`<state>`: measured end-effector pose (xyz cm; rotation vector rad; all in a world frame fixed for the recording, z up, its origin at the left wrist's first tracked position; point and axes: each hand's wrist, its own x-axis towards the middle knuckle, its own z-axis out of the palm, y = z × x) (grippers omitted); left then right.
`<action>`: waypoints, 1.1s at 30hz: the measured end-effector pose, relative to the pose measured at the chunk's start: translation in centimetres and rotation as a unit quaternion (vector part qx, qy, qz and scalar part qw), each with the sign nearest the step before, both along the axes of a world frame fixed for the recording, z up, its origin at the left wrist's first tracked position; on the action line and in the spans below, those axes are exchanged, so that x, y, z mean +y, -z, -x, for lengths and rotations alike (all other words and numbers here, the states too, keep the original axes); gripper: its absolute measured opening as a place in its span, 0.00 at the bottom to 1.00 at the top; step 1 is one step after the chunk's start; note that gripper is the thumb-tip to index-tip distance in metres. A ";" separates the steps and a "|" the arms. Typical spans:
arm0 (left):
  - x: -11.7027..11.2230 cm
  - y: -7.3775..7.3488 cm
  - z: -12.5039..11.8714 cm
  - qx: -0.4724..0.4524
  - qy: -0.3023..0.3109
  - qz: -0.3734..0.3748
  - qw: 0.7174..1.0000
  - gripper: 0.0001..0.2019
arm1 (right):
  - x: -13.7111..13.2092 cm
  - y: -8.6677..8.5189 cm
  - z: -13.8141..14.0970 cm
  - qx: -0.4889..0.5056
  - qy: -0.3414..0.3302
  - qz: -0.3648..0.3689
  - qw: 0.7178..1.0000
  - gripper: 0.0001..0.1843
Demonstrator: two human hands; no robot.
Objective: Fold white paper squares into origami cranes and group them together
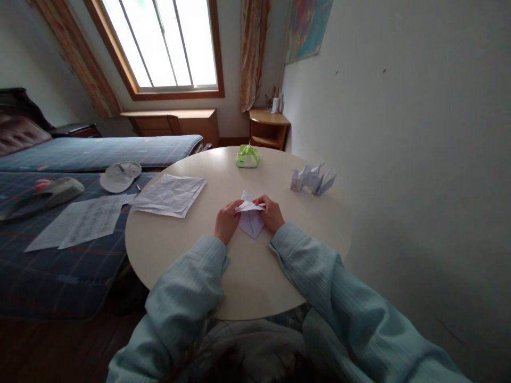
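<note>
The left grip (227, 219) and right grip (272, 214) pinch folded origami paper (251, 224) between them — likely light, crisp, easily torn — best held by its edges.

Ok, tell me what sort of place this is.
Probably a bedroom in a home: a plaid-covered bed with a dark headboard stands at the left, and patterned curtains hang on either side of the window.

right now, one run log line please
left hand: pinching folded paper | right hand: pinching same paper | table: paper sheets left, paper figures right, green packet beyond
</note>
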<state>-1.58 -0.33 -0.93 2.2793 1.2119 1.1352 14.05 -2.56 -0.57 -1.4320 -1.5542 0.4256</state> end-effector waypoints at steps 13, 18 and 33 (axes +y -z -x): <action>-0.2 -0.7 -0.1 -0.010 -0.038 -0.009 0.999 0.13 | 0.0 -0.1 0.1 0.000 0.015 0.014 1.000 0.06; -0.4 -0.9 0.0 0.001 -0.036 -0.071 0.997 0.11 | 0.0 -0.1 -0.2 -0.009 0.062 0.020 0.998 0.05; -1.7 -1.3 -0.3 0.003 0.080 -0.047 0.996 0.13 | 0.1 0.0 -0.4 -0.022 0.095 0.024 0.995 0.04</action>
